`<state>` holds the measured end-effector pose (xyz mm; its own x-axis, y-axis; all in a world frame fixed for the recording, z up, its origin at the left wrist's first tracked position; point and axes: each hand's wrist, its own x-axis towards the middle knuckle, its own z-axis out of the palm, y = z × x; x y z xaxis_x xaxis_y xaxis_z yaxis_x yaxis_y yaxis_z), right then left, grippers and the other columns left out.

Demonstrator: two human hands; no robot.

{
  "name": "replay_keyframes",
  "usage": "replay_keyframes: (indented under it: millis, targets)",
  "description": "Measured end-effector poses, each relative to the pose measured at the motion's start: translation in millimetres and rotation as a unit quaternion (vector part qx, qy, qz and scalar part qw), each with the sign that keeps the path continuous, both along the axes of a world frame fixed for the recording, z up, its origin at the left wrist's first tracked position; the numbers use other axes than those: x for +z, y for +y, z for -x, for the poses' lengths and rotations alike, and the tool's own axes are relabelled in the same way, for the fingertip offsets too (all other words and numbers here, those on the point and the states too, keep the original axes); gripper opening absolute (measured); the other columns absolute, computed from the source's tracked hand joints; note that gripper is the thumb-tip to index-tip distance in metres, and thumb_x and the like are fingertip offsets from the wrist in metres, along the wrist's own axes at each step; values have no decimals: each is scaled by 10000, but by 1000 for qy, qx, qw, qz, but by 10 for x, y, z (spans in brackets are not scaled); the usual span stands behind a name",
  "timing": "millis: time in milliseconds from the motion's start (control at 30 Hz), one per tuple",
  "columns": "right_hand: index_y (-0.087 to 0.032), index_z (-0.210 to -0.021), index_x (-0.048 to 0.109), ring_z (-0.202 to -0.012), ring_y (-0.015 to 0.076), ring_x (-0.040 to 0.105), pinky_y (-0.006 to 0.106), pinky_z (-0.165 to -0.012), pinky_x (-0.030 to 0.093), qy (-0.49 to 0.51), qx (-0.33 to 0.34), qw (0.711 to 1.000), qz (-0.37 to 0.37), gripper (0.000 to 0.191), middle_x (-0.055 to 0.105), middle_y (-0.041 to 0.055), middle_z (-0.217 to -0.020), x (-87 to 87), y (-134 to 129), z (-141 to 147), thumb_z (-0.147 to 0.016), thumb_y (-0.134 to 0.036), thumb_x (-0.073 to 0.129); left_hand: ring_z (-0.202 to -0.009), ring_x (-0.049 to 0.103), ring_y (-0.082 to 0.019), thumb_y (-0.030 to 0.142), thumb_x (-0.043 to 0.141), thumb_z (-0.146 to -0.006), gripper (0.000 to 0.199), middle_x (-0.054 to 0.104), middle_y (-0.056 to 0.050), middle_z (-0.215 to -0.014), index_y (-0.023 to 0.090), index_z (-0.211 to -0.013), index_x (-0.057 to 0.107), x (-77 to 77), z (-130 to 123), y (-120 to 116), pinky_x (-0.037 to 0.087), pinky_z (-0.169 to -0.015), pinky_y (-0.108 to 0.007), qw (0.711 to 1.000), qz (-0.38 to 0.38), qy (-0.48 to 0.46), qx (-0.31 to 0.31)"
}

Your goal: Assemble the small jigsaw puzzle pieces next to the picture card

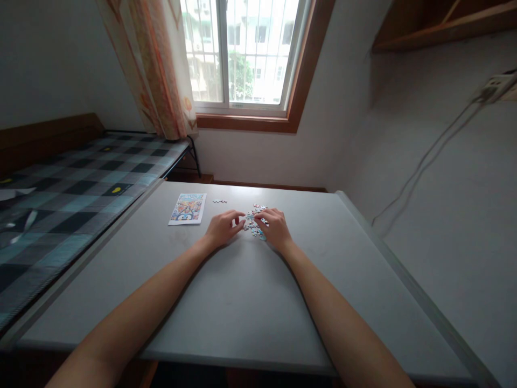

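Observation:
A loose pile of small jigsaw puzzle pieces (254,229) lies on the white table between my two hands. My left hand (225,227) rests at the left edge of the pile, its thumb and forefinger apart with nothing visible between them. Over the pile's right side, my right hand (275,225) has its fingertips pinched together at a puzzle piece; the hand hides part of the pile. Left of the pile, a short joined strip of puzzle pieces (220,201) sits farther back. A colourful picture sheet (188,209) with a cartoon design lies flat beyond my left hand.
The white table (242,318) has a raised rim along its right side, by the wall. A bed with a checked cover (81,183) stands on the left. Behind the table are a window (254,59) and a curtain (157,70). A cable (428,156) hangs on the right wall.

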<state>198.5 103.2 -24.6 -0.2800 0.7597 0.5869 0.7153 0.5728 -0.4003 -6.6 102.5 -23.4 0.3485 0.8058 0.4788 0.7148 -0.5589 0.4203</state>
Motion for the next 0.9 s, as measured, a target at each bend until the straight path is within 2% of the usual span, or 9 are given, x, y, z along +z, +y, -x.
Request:
replay_keyframes:
  millis: [133,633,900]
  targets:
    - [-235,-832,704,-905,209,586,356,-844,377,6,12,1000,-2,70,714,29,-881,-15,14,0,-870,-231,645,-563,534,-82,287,575,-864,142,653,18,-766,216,-924,682,11,2,8,410,-593,-211,1000,-3,-17,-2]
    - [-231,-819,700,-881,210,593,360,-851,430,24,36,999,3,66,699,37,-862,-39,23,6,-845,-196,650,-560,524,-71,273,562,-875,149,627,11,-755,192,-859,687,-21,4,20,401,-586,-196,999,9,-23,-34]
    - [-227,-821,687,-881,209,592,356,-845,441,30,37,999,4,61,686,42,-868,-14,5,12,-845,-196,641,-551,527,-71,293,532,-901,185,641,3,-791,202,-865,689,-31,4,23,396,-586,-202,1000,3,-9,-26]
